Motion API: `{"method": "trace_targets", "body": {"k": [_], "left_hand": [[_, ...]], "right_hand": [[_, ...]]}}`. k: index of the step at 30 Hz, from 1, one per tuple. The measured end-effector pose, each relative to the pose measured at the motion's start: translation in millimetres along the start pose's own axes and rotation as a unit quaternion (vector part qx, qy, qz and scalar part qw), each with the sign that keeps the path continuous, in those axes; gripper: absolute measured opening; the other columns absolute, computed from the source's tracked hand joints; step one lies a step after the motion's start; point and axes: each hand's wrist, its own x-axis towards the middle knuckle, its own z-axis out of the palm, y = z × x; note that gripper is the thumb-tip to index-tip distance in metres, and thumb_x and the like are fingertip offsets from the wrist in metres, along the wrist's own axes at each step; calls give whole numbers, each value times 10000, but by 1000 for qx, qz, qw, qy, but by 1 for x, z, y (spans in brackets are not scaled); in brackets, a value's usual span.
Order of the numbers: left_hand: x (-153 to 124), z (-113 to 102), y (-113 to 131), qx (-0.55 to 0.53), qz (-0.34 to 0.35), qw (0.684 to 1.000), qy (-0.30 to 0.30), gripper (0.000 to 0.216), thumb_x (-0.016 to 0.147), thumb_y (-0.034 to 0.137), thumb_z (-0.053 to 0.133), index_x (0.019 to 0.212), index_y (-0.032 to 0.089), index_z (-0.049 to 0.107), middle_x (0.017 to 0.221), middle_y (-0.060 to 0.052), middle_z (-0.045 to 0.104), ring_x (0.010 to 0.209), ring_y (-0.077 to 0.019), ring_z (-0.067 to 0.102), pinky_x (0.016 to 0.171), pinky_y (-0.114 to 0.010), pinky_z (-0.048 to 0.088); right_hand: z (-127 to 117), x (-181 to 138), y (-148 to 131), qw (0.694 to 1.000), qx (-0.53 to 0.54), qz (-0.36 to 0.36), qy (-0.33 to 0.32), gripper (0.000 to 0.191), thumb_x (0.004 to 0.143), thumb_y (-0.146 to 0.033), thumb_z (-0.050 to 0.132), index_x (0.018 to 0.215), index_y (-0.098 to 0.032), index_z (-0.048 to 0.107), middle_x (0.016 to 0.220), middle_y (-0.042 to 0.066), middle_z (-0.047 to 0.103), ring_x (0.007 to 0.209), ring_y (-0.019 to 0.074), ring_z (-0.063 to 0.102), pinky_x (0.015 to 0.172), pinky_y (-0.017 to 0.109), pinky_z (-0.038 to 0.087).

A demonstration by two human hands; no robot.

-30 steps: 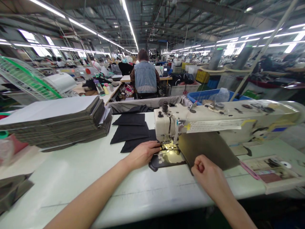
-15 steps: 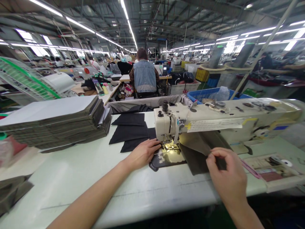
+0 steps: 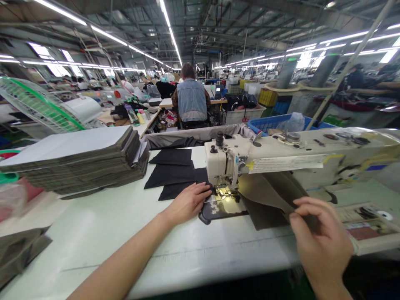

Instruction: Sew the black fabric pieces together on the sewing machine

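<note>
My left hand (image 3: 188,203) lies flat on the table, fingers reaching to the presser foot of the cream sewing machine (image 3: 281,158) and touching black fabric pieces (image 3: 171,174). My right hand (image 3: 321,241) pinches the near edge of a dark olive fabric panel (image 3: 268,189) and lifts it, folding it up under the machine arm. The panel's far end stays under the needle by the lit throat plate (image 3: 223,204).
A tall stack of grey sheets (image 3: 78,158) sits at the left. A tray with small items (image 3: 365,221) lies at the right. A green fan (image 3: 37,108) stands far left. A person in a denim vest (image 3: 190,100) sits ahead; blue bin (image 3: 265,123) behind the machine.
My right hand moved right and toward me, picking up the olive panel's edge and folding it upward. My left hand stayed by the presser foot.
</note>
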Motion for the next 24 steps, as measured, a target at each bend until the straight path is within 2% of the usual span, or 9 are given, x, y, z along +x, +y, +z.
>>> {"method": "trace_targets", "body": {"k": [5, 9, 14, 20, 24], "left_hand": [[-17, -2, 3, 1, -6, 1000, -1, 401, 969, 180, 479, 1349, 191, 606, 1431, -121, 581, 1363, -297, 508, 1123, -519, 413], [-20, -1, 6, 1, -20, 1000, 8, 380, 990, 212, 478, 1348, 208, 605, 1434, -109, 581, 1367, -280, 505, 1134, -498, 401], [-21, -3, 6, 11, -21, 1000, 1, 394, 1015, 239, 457, 1391, 215, 570, 1462, -106, 555, 1374, -270, 494, 1142, -487, 391], [-22, -9, 8, 30, -11, 999, -21, 392, 1017, 238, 449, 1387, 239, 578, 1479, -108, 533, 1396, -269, 465, 1153, -476, 377], [-21, -7, 7, 30, -10, 999, -16, 396, 1012, 221, 440, 1385, 226, 574, 1497, -118, 516, 1395, -266, 470, 1157, -486, 368]], "right_hand": [[2, -1, 2, 998, 32, 37, 25, 111, 839, -238, 641, 756, -224, 568, 870, 52, 616, 870, 231, 592, 875, 434, 434], [8, -4, 4, 998, 3, 47, 30, 113, 845, -264, 631, 768, -227, 558, 849, 54, 625, 849, 230, 605, 882, 432, 444], [13, -14, 20, 997, -38, 71, -19, 128, 857, -332, 617, 805, -226, 568, 856, 59, 648, 810, 226, 623, 802, 376, 469], [20, -29, 43, 994, -64, 54, -76, 191, 875, -408, 580, 809, -228, 586, 859, 58, 668, 784, 220, 635, 766, 346, 477], [23, -39, 52, 988, -72, 87, -101, 261, 865, -461, 561, 884, -209, 626, 853, 68, 676, 758, 230, 639, 718, 346, 483]]}}
